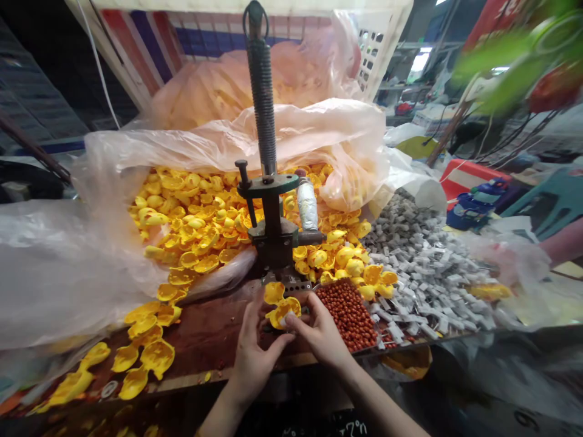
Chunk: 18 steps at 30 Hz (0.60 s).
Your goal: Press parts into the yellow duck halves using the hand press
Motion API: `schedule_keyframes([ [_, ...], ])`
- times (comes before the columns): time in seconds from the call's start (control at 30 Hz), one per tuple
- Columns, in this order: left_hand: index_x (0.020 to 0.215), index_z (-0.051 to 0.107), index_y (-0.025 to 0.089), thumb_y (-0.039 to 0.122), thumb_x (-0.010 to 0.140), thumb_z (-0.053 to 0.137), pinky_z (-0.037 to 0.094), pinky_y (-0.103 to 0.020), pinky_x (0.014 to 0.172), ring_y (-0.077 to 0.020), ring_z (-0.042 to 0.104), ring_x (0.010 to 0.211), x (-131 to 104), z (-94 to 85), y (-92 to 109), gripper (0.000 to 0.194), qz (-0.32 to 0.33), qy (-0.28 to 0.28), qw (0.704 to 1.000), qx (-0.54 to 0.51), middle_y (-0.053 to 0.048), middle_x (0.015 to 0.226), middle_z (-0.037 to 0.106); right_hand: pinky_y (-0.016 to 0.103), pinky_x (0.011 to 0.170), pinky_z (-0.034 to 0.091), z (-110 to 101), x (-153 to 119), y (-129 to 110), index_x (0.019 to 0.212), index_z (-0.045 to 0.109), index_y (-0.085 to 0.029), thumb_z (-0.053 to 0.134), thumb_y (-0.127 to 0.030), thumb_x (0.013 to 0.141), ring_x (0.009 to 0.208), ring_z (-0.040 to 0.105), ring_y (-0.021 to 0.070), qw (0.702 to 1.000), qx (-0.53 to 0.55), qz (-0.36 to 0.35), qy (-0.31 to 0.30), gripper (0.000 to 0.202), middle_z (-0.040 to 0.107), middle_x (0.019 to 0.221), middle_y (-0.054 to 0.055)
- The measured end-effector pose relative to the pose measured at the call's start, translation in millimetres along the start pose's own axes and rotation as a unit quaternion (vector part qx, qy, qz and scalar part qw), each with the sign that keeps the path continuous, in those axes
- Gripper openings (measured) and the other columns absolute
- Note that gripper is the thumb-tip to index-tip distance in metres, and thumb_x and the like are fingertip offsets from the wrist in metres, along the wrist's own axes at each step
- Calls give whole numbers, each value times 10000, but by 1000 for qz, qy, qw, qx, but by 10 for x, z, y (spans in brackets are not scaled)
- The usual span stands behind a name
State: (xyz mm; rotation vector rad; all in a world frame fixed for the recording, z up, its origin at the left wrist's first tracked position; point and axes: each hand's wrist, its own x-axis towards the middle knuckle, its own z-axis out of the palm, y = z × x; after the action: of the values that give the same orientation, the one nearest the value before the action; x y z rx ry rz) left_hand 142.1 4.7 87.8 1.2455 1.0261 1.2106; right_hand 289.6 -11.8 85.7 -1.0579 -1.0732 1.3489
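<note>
Plastic shell, yellow and hollow, sits pinched in the right hand — whitish piece at the thumb; the left hand curves alongside, its grip unclear. Beyond — round, glossy beads, threaded metal press, crinkled sheeting.

Soft, moderate light is falling on the worktop, and the yellow plastic shells are showing vividly just left of centre. A small, washed-out bright patch is glowing between 1 and 2 o'clock. At 2 o'clock, the green fan blades are smearing with motion blur. Plastic sheeting at 9 o'clock is catching pale, hazy glare. Deep shadow is filling 10 o'clock and 6 o'clock, while wide-angle distortion is stretching and softening the outer edges.
</note>
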Motion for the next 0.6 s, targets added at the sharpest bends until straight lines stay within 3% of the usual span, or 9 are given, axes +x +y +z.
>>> schedule_keyframes([
  [0.1, 914, 739, 212, 280, 655, 779, 476, -317, 922, -239, 599, 1052, -23, -6, -99, 271, 3, 19, 998, 58, -77, 1037, 663, 307, 734, 507, -185, 32, 44, 913, 579, -196, 587, -318, 835, 831, 604, 183, 982, -167, -73, 36, 145, 621, 905, 48],
  [0.13, 875, 747, 198, 308, 659, 776, 496, -314, 885, -234, 622, 1003, -4, -26, -116, 244, -18, 34, 998, 42, -78, 1003, 682, 314, 757, 487, -288, 55, 40, 879, 610, -188, 562, -276, 848, 848, 586, 189, 959, -258, -97, 66, 105, 616, 896, 59],
  [0.23, 852, 741, 156, 375, 593, 816, 544, -295, 725, -206, 665, 831, 66, -81, -130, 347, -99, 113, 986, -69, -78, 931, 727, 328, 775, 433, -600, 146, 26, 788, 666, -172, 508, -151, 850, 832, 540, 204, 848, -497, -102, 149, 171, 612, 840, 94],
  [0.3, 821, 735, 135, 372, 527, 852, 545, -270, 655, -179, 665, 749, 79, -86, -117, 395, -133, 154, 970, -131, -72, 885, 738, 321, 743, 414, -730, 203, 55, 772, 684, -166, 515, -114, 831, 799, 529, 208, 791, -589, -75, 147, 186, 626, 810, 107],
  [0.37, 797, 731, 123, 354, 492, 871, 543, -255, 642, -161, 661, 715, 58, -74, -100, 407, -146, 162, 961, -167, -66, 848, 740, 312, 710, 400, -783, 240, 115, 775, 691, -168, 520, -101, 819, 778, 528, 208, 759, -636, -66, 128, 188, 642, 809, 109],
  [0.43, 787, 728, 114, 341, 492, 877, 538, -242, 652, -149, 658, 711, 27, -71, -89, 401, -149, 152, 961, -179, -66, 824, 740, 310, 691, 392, -794, 254, 175, 771, 684, -170, 507, -93, 813, 777, 533, 215, 743, -655, -69, 120, 197, 651, 819, 110],
  [0.5, 784, 724, 110, 319, 504, 878, 530, -226, 675, -138, 654, 721, 2, -94, -83, 382, -142, 143, 964, -175, -63, 813, 739, 316, 687, 396, -789, 249, 197, 748, 659, -165, 504, -87, 793, 783, 543, 226, 749, -648, -73, 120, 180, 653, 820, 111],
  [0.6, 771, 715, 116, 304, 547, 864, 522, -216, 690, -123, 646, 713, -18, -141, -68, 327, -131, 142, 963, -190, -45, 776, 729, 307, 665, 416, -727, 199, 122, 714, 585, -176, 532, -121, 752, 732, 558, 213, 815, -557, -95, 128, 85, 635, 757, 74],
])
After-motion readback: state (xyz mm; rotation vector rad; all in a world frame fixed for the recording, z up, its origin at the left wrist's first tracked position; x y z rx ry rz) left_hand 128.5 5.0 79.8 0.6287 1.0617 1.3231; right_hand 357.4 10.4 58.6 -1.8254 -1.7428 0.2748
